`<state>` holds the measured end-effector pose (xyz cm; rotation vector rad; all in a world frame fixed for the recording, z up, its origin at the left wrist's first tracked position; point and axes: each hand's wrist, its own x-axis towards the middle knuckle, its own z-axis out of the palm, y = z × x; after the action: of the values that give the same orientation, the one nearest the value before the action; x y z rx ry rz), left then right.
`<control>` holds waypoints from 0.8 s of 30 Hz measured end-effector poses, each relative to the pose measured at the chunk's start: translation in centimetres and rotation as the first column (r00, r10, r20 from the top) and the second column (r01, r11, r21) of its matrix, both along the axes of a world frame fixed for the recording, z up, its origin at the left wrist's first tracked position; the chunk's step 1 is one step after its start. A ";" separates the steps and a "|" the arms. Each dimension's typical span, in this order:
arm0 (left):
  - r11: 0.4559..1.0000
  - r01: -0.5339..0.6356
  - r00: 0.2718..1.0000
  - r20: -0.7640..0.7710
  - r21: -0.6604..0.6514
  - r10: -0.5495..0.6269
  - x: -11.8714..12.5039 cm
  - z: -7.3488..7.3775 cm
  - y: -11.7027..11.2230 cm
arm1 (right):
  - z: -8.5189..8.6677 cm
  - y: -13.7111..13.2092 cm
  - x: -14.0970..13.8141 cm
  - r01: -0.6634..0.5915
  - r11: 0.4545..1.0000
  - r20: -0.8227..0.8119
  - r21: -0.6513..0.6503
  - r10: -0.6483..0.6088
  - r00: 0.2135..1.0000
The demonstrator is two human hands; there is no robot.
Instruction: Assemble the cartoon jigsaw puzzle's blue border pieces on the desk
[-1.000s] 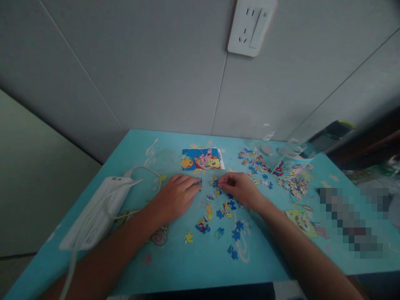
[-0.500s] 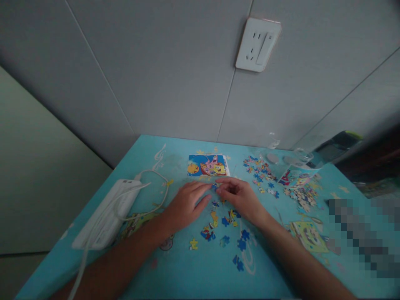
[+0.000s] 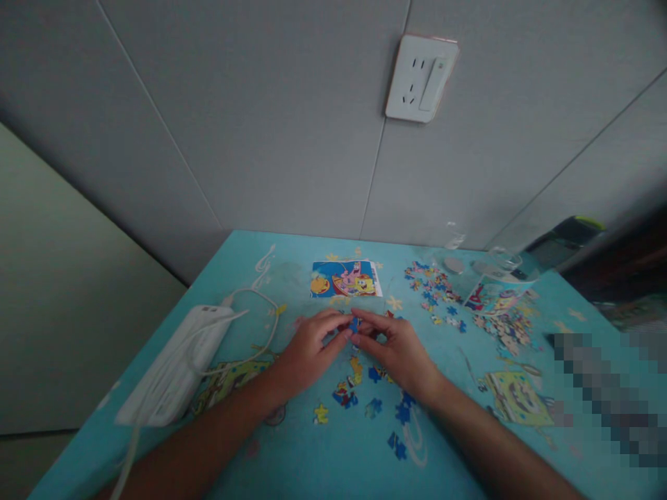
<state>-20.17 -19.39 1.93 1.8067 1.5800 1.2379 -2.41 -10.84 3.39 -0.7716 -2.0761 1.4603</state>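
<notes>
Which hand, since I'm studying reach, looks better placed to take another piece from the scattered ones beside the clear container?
Likely the right hand: the scattered pieces lie on its side, with the left hand farther off. Both hands hold a blue piece, so the right would first need freeing.

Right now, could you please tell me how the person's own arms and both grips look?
The left arm and right arm are bare, with no sleeve in view. The left grip and right grip are bare human hands; I see no glove, ring or watch. Fingernails are too small to judge.
</notes>
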 end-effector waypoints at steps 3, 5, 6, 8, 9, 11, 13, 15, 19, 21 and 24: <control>1.000 -0.022 0.999 0.024 -0.010 0.022 -0.1 0.0 -0.1 | 0.0 -0.1 0.2 -0.017 1.000 0.003 0.020 0.017 1.000; 0.999 -0.022 0.999 0.028 -0.027 0.023 -0.2 -0.1 -0.1 | 0.0 -0.2 0.4 -0.011 0.999 0.021 0.038 0.010 1.000; 0.999 -0.025 0.999 0.023 -0.035 0.026 -0.2 -0.1 -0.1 | 0.0 -0.2 0.4 -0.007 0.999 0.030 0.047 0.005 1.000; 0.998 -0.036 0.999 0.002 -0.045 0.036 -0.3 -0.1 -0.2 | -0.2 -0.2 0.6 -0.005 0.998 0.039 0.070 0.002 0.999; 0.998 -0.041 0.999 -0.010 -0.040 0.041 -0.3 -0.1 -0.2 | -0.3 -0.2 0.6 -0.005 0.996 0.040 0.084 0.002 0.999; 0.999 -0.033 0.999 -0.026 -0.018 0.032 -0.3 0.0 -0.2 | -0.5 -0.2 0.7 0.001 0.993 0.043 0.120 -0.006 0.999; 1.000 -0.016 0.999 -0.031 0.002 0.016 -0.3 0.1 -0.3 | -0.6 -0.1 0.7 0.007 0.987 0.050 0.158 -0.015 0.999; 1.000 -0.009 0.999 -0.039 0.010 0.010 -0.3 0.2 -0.3 | -0.6 0.1 0.7 0.017 0.981 0.051 0.191 -0.027 0.998; 0.999 -0.014 0.994 -0.111 0.033 0.018 -0.4 0.1 -0.4 | 0.0 0.8 1.1 0.049 0.970 0.067 0.239 -0.066 0.996; 0.997 -0.015 0.978 -0.204 0.076 0.031 -0.8 -0.1 -0.4 | 0.5 1.4 1.8 0.069 0.964 0.102 0.257 -0.098 0.990; 0.990 0.024 0.921 -0.389 0.136 0.032 -1.7 -0.4 -0.3 | 1.4 2.7 3.7 0.109 0.948 0.149 0.300 -0.159 0.976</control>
<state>-21.87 -19.69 1.49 2.2512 1.7375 1.0551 1.25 -8.17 4.81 -0.9239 -2.2495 1.0152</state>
